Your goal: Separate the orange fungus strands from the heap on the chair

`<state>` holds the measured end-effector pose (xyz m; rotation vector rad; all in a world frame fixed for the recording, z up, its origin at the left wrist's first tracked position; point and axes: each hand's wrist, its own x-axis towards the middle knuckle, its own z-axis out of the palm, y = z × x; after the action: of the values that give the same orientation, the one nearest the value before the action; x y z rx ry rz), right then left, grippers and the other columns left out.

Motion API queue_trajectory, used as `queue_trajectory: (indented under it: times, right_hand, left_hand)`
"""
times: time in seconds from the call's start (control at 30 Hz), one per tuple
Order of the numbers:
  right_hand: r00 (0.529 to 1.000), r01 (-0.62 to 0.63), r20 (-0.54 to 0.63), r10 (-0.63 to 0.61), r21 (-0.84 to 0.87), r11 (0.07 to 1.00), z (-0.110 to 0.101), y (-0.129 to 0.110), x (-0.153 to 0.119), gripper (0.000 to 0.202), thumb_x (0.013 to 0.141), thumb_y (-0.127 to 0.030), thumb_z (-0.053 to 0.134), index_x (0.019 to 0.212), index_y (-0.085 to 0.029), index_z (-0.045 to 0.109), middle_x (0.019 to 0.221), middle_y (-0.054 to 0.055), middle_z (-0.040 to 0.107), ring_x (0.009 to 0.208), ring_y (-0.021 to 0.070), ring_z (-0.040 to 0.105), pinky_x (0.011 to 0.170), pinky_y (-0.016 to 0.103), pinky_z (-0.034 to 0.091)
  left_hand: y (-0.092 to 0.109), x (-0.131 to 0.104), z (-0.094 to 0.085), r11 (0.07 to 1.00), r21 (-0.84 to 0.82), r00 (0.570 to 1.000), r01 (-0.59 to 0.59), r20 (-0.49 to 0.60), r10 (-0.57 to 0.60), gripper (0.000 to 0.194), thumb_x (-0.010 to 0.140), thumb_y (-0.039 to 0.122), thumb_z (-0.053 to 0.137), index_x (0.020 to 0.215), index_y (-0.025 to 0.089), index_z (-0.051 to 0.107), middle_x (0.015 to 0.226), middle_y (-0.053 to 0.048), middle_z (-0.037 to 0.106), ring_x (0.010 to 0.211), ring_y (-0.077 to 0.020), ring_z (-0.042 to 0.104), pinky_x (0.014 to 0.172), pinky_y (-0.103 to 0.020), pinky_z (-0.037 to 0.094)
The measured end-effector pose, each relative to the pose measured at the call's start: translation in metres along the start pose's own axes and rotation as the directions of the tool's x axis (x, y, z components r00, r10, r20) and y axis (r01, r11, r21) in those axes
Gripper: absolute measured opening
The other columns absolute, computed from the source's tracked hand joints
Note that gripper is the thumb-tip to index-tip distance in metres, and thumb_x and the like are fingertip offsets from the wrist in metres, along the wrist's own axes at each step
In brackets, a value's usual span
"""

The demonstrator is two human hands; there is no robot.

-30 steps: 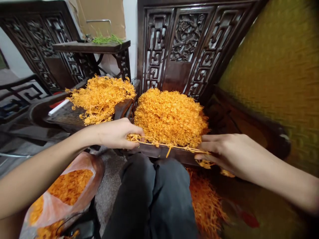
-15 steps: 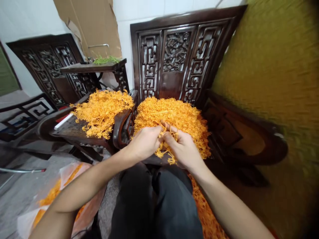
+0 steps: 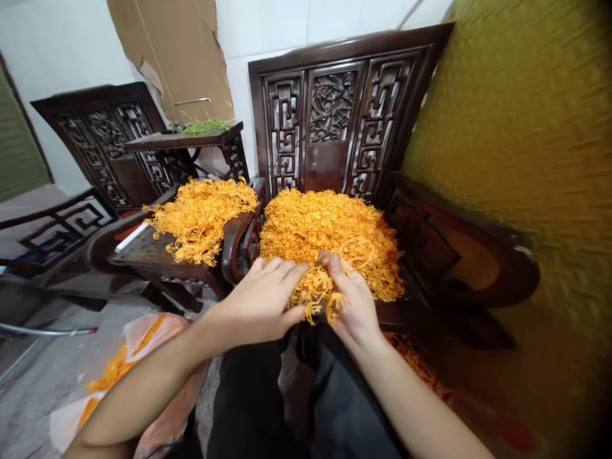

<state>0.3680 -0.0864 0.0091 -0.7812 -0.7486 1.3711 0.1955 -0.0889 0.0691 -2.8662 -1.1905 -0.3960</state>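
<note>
A big heap of frilly orange strands covers the seat of a dark carved wooden chair. At the heap's front edge, my right hand is closed on a small orange bunch, with thumb and fingertips at its top. On the left side of that bunch, my left hand has its fingers apart and its fingertips against the strands. A thin pale orange loop shows just above my right hand.
A smaller orange pile lies on a dark side table at the left, beside a white stick. Green stems rest on a higher stand. Plastic bags with orange pieces lie on the floor.
My left hand has opened from its pinch and shifted slightly down and left. The bunch now hangs fuller between the hands, and my right hand has turned more upright.
</note>
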Motion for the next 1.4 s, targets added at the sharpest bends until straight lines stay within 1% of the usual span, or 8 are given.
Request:
queue_trajectory:
  times: [0.2, 0.47, 0.6, 0.87, 1.07, 1.17, 1.23, 1.4]
  right_hand:
    - [0.934, 0.026, 0.356, 0.029, -0.148, 0.989, 0.000, -0.006, -0.006, 0.037, 0.094, -0.054, 0.064, 0.080, -0.019, 0.065, 0.085, 0.004, 0.073, 0.071, 0.0145, 0.063, 0.069, 0.027, 0.050]
    - [0.728, -0.031, 0.662, 0.178, -0.227, 0.973, -0.011, -0.010, -0.026, 0.030, 0.089, -0.047, 0.071, 0.081, -0.018, 0.072, 0.087, 0.006, 0.075, 0.087, 0.0208, 0.072, 0.087, 0.037, 0.054]
    - [0.774, -0.079, 0.618, 0.136, -0.120, 0.990, -0.013, -0.010, -0.038, 0.022, 0.082, -0.038, 0.079, 0.086, -0.019, 0.068, 0.108, 0.008, 0.077, 0.108, 0.0252, 0.071, 0.104, 0.045, 0.049]
    - [0.837, -0.383, 0.450, 0.312, 0.073, 0.921, -0.008, 0.007, -0.074, 0.037, 0.069, -0.032, 0.085, 0.096, -0.021, 0.062, 0.079, -0.002, 0.066, 0.057, 0.0106, 0.054, 0.053, 0.024, 0.044]
    - [0.921, -0.324, 0.263, 0.288, 0.103, 0.940, -0.014, -0.014, -0.065, 0.019, 0.070, -0.025, 0.071, 0.079, -0.019, 0.055, 0.066, -0.002, 0.061, 0.054, 0.0101, 0.049, 0.051, 0.022, 0.038]
    - [0.926, -0.360, 0.190, 0.328, 0.169, 0.918, -0.022, -0.018, -0.052, 0.022, 0.064, -0.024, 0.072, 0.078, -0.020, 0.055, 0.064, -0.004, 0.056, 0.052, 0.0090, 0.045, 0.049, 0.021, 0.036]
    - [0.902, -0.417, 0.196, 0.386, 0.157, 0.895, -0.028, -0.015, -0.051, 0.022, 0.062, -0.023, 0.072, 0.076, -0.019, 0.055, 0.064, -0.004, 0.055, 0.052, 0.0093, 0.045, 0.048, 0.022, 0.036]
    - [0.741, -0.562, 0.354, 0.570, -0.137, 0.816, -0.037, -0.018, -0.056, 0.014, 0.060, -0.018, 0.066, 0.071, -0.019, 0.058, 0.062, -0.002, 0.059, 0.053, 0.0118, 0.050, 0.052, 0.024, 0.039]
  left_hand:
    - [-0.025, 0.014, -0.039, 0.915, -0.399, 0.976, 0.054, -0.173, -0.133, 0.047, 0.095, 0.048, 0.064, 0.132, 0.020, 0.064, 0.123, -0.009, 0.072, 0.109, -0.0207, 0.067, 0.098, -0.037, 0.052]
    - [0.007, 0.041, -0.012, 0.720, -0.691, 0.928, -0.059, -0.305, -0.216, 0.026, 0.090, 0.037, 0.070, 0.077, 0.015, 0.074, 0.074, -0.002, 0.071, 0.064, -0.0102, 0.059, 0.062, -0.024, 0.046]
    - [0.016, 0.047, -0.007, 0.646, -0.763, 0.883, -0.022, -0.318, -0.346, 0.030, 0.088, 0.036, 0.071, 0.067, 0.015, 0.067, 0.059, 0.002, 0.060, 0.055, -0.0084, 0.049, 0.054, -0.023, 0.039]
    - [0.014, 0.055, 0.007, 0.679, -0.734, 0.819, -0.019, -0.401, -0.410, 0.032, 0.086, 0.033, 0.070, 0.060, 0.016, 0.062, 0.054, 0.004, 0.055, 0.053, -0.0076, 0.044, 0.054, -0.023, 0.034]
    - [0.015, 0.039, 0.011, 0.490, -0.855, 0.885, 0.169, -0.087, -0.457, 0.036, 0.094, 0.043, 0.059, 0.075, 0.013, 0.067, 0.061, 0.000, 0.061, 0.049, -0.0082, 0.048, 0.048, -0.022, 0.038]
    - [0.018, 0.017, 0.020, 0.747, -0.662, 0.897, 0.070, -0.286, -0.338, 0.031, 0.099, 0.034, 0.051, 0.113, 0.012, 0.068, 0.091, -0.008, 0.073, 0.077, -0.0145, 0.067, 0.072, -0.030, 0.056]
    - [0.018, 0.007, 0.027, 0.926, -0.351, 0.906, -0.137, -0.422, -0.026, 0.035, 0.098, 0.024, 0.049, 0.130, 0.016, 0.062, 0.114, -0.013, 0.073, 0.111, -0.0203, 0.067, 0.098, -0.040, 0.054]
    - [0.011, 0.020, 0.032, 0.811, 0.057, 0.807, -0.583, -0.073, 0.586, 0.036, 0.100, 0.016, 0.040, 0.127, 0.017, 0.064, 0.120, -0.013, 0.072, 0.126, -0.0212, 0.062, 0.116, -0.045, 0.045]
